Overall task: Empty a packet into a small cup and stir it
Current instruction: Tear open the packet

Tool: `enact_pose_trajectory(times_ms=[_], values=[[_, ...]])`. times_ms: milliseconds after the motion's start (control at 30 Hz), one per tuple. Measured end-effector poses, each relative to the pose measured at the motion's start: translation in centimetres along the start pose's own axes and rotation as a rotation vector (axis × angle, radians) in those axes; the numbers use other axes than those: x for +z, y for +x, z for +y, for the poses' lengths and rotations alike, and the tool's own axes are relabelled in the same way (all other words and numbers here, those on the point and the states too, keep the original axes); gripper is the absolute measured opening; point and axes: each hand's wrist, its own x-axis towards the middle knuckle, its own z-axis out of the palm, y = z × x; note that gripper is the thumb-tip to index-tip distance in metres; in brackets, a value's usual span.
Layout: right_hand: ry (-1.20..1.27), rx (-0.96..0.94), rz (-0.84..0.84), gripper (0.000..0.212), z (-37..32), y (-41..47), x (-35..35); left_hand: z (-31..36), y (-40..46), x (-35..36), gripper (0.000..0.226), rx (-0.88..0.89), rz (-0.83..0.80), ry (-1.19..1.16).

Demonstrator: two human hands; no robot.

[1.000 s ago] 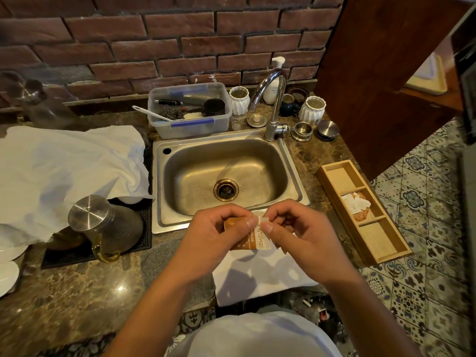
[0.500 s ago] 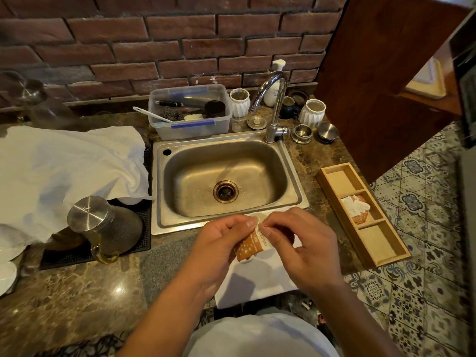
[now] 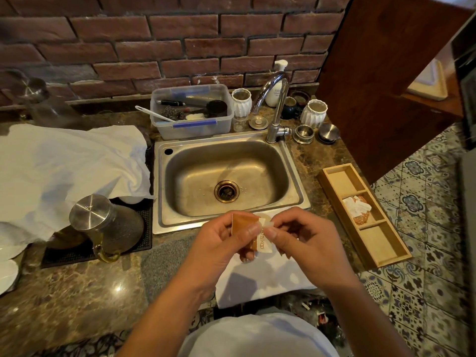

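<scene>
A brick wall backs the marble bench (image 3: 77,292) and steel sink (image 3: 291,176). Both hands, left (image 3: 219,243) and right (image 3: 301,243), pinch an orange packet (image 3: 247,230) (long axis upright) just before the sink's front rim, thumbs meeting at its top.

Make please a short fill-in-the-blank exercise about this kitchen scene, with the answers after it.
1. Both hands, left hand and right hand, pinch one orange ____.
2. The wooden tray has spare packets only in its ____ compartment.
3. The tap stands behind the steel ____.
4. The wall behind the counter is made of ____.

Answers: packet; middle; sink; brick
</scene>
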Motion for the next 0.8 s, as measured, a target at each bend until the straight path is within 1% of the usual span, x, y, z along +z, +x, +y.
enact_pose_trajectory(times_ms=[67,133,333,467,600,700,800], values=[[-0.014,0.003,-0.004,0.018,0.1,0.0,0.0,0.0,-0.1,0.0,0.02,0.013,-0.002,0.016],[-0.034,0.015,-0.004,0.018,0.3,-0.1,0.1,0.0,-0.1,-0.1,0.014,0.024,0.016,0.034],[-0.086,-0.025,-0.007,0.013,0.5,0.0,0.2,-0.4,0.0,-0.5,0.012,0.024,0.056,0.06],[-0.157,-0.093,0.008,0.013,0.7,0.0,0.2,-0.8,0.0,-0.2,0.017,0.006,0.082,0.007],[-0.324,-0.209,0.058,0.012,1.1,-0.1,0.5,-1.1,0.2,0.4,0.009,-0.04,0.091,-0.094],[-0.434,-0.286,0.064,0.011,1.4,-0.1,0.8,-1.5,0.1,0.6,0.009,-0.088,0.124,-0.175],[-0.486,-0.324,0.038,0.013,1.6,0.0,0.6,-2.0,0.0,0.7,0.01,-0.134,0.135,-0.202]])
